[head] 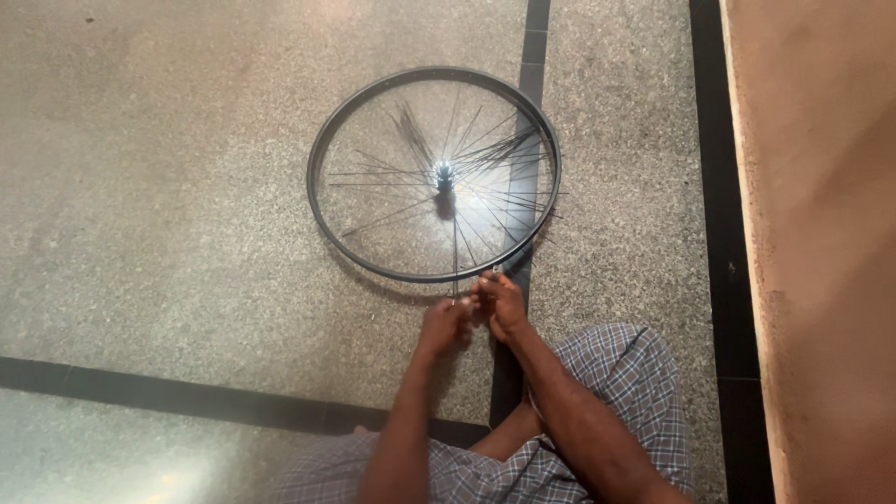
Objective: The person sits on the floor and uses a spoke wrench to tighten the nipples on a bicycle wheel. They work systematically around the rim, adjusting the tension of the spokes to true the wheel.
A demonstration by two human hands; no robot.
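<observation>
Two hands at near edge of the wheel rim [322,140], which lies flat on the speckled floor [168,187]. Left hand [446,327] is curled closed just below the rim, contents unclear. Right hand [504,303] pinches something small at the rim, probably a spoke [455,257] end. Rim looks light and stiff; loose spokes thin, bendy. Hold by rim or hub [443,174].
</observation>
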